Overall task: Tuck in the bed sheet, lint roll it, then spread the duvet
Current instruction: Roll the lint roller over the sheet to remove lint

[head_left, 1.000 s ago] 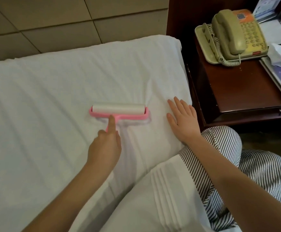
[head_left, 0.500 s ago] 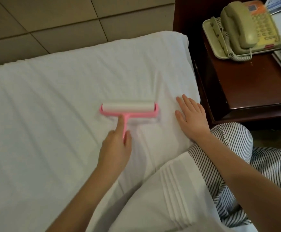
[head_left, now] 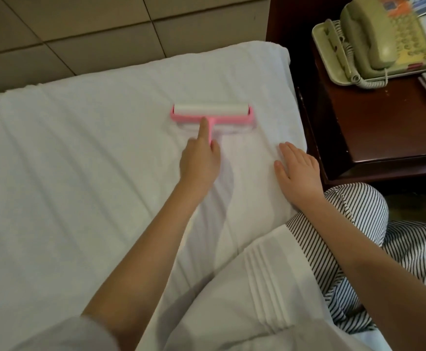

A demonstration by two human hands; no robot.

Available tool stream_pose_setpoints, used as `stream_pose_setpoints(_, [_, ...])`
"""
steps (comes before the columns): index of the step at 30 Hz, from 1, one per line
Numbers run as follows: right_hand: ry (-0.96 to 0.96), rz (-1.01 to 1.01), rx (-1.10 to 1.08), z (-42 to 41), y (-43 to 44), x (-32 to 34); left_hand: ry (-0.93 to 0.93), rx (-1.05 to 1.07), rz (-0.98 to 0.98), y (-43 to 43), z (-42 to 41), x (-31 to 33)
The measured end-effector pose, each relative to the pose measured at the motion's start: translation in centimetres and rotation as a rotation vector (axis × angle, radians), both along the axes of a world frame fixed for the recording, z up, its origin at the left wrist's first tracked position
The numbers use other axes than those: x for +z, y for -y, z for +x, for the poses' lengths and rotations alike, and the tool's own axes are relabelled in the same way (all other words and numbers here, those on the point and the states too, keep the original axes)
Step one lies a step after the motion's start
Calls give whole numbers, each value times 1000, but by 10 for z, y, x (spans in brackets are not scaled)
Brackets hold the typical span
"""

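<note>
Your left hand [head_left: 199, 163] grips the pink handle of the lint roller [head_left: 210, 115]. Its index finger lies straight along the handle and points at the roller head, while the other fingers [head_left: 213, 150] curl round the stem. The roller head lies crosswise on the white bed sheet [head_left: 80, 153], just beyond your fingertip, toward the far right part of the bed. Its white roll sits on the far side of the pink frame and touches the sheet.

Your right hand [head_left: 299, 171] rests palm down on the sheet with its fingers straight and only slightly spread, holding nothing. It lies near the bed's right edge, to the right of the roller and nearer to you, apart from the handle.

A folded white cloth with a band of pleats [head_left: 245, 295] lies over the sheet at the near side, beside your striped trouser knee [head_left: 354, 209]. To the right of the bed stands a dark wooden nightstand [head_left: 384, 133], and a beige corded telephone [head_left: 374, 39] sits on its far surface.
</note>
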State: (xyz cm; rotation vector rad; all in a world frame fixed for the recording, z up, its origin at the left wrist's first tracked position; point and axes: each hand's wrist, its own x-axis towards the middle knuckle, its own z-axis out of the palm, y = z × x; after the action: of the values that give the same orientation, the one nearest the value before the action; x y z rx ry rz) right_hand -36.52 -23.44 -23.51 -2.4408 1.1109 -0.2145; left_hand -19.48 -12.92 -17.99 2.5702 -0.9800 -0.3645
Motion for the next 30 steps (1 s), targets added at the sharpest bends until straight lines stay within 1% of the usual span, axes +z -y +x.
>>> stream_pose_setpoints(4, [-5,22,-19,1,0,0,-24,-69,79,-108,-54,12])
stream_pose_setpoints(6, [-20,25,-9,1,0,-3,-35,-73,96,-128,-63,16])
stream_pose_setpoints(8, [-38,25,14,1,0,-5,3,-57,103,-107,-49,12])
stream_pose_setpoints(11, [-61,27,26,3,0,-5,60,-7,121,-33,-17,-1])
stream_pose_setpoints(13, [-67,14,31,4,0,-5,56,10,105,23,5,-3])
stream_pose_setpoints(15, [-75,7,31,4,0,-5,29,-23,86,61,25,8])
stream_pose_setpoints(16, [-75,8,31,4,0,-5,7,-44,62,68,35,17])
stream_pose_setpoints(18, [-70,10,29,3,0,-5,-50,-50,-51,56,51,39])
stream_pose_setpoints(20, [-59,7,24,4,1,-5,-78,-28,-149,12,53,58])
stream_pose_setpoints(21, [-54,5,20,4,1,-6,-75,-12,-166,-20,46,67])
stream_pose_setpoints(23, [-53,3,7,6,2,-8,-75,21,-112,-81,20,81])
stream_pose_setpoints(25, [-54,9,-6,9,2,-9,-69,34,41,-122,0,72])
stream_pose_setpoints(27, [-54,27,-11,11,1,-8,-48,-6,203,-136,-15,52])
stream_pose_setpoints(28, [-56,34,-12,10,0,-7,-11,-34,242,-133,-18,43])
stream_pose_setpoints(30, [-62,41,-9,9,-1,-5,59,-41,222,-109,-9,30])
